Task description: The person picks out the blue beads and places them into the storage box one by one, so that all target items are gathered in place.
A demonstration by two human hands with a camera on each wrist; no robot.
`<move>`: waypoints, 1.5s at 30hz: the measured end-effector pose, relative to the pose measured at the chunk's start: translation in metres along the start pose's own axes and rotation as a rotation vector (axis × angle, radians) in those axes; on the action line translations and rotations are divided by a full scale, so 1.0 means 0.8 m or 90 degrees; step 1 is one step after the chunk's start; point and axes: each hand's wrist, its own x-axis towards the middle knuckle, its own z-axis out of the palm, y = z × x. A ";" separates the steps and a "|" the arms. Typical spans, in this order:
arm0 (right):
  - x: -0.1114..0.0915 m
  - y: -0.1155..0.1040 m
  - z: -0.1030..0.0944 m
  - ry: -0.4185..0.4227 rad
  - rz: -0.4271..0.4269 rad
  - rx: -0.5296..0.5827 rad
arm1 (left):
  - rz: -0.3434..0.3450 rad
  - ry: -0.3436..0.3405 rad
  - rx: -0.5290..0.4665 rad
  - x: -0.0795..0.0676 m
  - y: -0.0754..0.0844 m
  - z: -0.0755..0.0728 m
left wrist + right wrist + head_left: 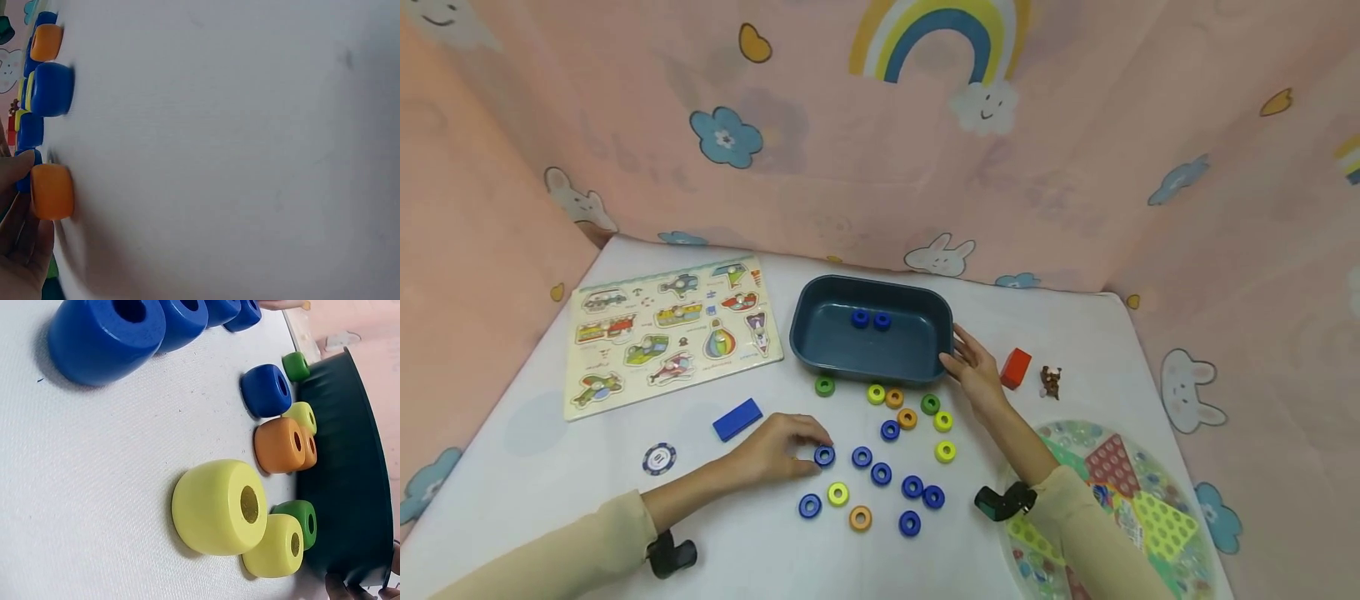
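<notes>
My left hand (778,450) pinches a blue ring-shaped bead (824,455) between thumb and fingers, low over the white table. In the left wrist view, an orange bead (53,192) partly covers that blue one. With my right hand (976,371) I grip the right end of a dark teal tray (913,350), thumb at its front right corner; the fingertips (337,587) show at its wall. Two blue beads (871,319) lie inside the tray. Between hands and tray several blue, yellow (945,452), orange (907,418) and green beads (824,386) are scattered.
A wooden picture puzzle board (673,333) lies at the back left, with a blue block (737,419) and a poker chip (658,458) nearer. To the right are a red block (1016,368), a small brown figure (1050,382) and a round game board (1120,508). Patterned pink cloth (850,183) surrounds the table.
</notes>
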 end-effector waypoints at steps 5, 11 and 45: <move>-0.001 -0.001 0.000 -0.004 0.005 0.009 | -0.014 0.011 -0.013 0.019 0.012 -0.019; -0.002 -0.003 0.000 -0.007 0.006 0.010 | 0.043 0.023 -0.025 0.060 0.025 -0.049; -0.002 -0.003 -0.001 -0.017 -0.005 0.008 | 0.089 -0.131 0.202 0.310 0.017 -0.077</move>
